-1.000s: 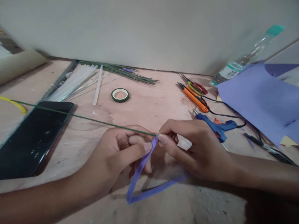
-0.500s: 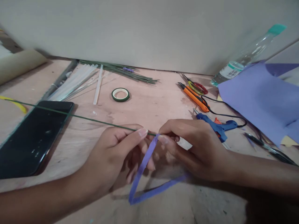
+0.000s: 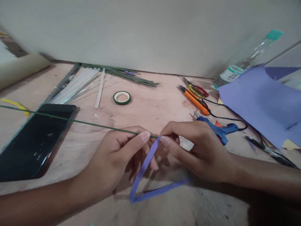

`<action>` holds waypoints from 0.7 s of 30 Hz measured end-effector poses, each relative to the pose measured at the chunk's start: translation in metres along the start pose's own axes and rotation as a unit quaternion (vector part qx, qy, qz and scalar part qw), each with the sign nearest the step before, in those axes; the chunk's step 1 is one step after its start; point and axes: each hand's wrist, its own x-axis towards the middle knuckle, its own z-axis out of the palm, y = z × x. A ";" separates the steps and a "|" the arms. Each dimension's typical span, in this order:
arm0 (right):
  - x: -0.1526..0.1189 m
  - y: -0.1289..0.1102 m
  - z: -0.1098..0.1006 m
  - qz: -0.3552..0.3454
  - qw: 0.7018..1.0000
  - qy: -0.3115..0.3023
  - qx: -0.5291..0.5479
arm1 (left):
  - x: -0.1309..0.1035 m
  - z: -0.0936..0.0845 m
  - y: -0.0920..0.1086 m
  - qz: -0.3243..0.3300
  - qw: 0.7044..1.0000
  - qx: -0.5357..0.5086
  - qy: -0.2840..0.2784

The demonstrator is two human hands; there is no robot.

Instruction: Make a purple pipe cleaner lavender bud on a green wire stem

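Between thumb and fingers, my left hand (image 3: 127, 150) pinches a thin green stem wire (image 3: 94, 124) that runs off past the left edge of the view. My right hand (image 3: 190, 147) is closed in a pinch on the wire's right end, where a purple paper strip (image 3: 144, 169) meets it. From that pinch the strip hangs down, folds sharply near the bottom and runs back to the right. Both hands are close together above the table, fingertips nearly touching.
A phone (image 3: 37, 141) lies left; green tape (image 3: 122, 98), glue sticks (image 3: 77, 84) and green wires (image 3: 122, 75) lie behind. At right are a glue gun (image 3: 218, 127), an orange-handled tool (image 3: 195, 100), scissors (image 3: 198, 91), a pen (image 3: 270, 152), purple sheets (image 3: 258, 100) and a bottle (image 3: 246, 62).
The view has shifted slightly. Both hands keep their pinch on the wire and strip, almost unmoved; the strip's fold sits a little higher.
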 end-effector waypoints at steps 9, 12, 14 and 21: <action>-0.002 0.002 0.006 -0.068 0.994 0.032 -0.082 | 0.002 -0.004 -0.008 -0.031 0.999 0.002 0.011; -0.003 0.005 0.008 -0.106 0.988 0.050 -0.104 | 0.004 -0.004 -0.008 -0.038 0.999 -0.018 0.013; -0.004 0.008 0.010 -0.135 0.983 0.067 -0.108 | 0.005 -0.004 -0.008 -0.041 0.999 -0.031 0.013; -0.006 0.010 0.010 -0.169 0.974 0.083 -0.123 | 0.004 -0.003 -0.004 -0.037 0.998 -0.050 0.018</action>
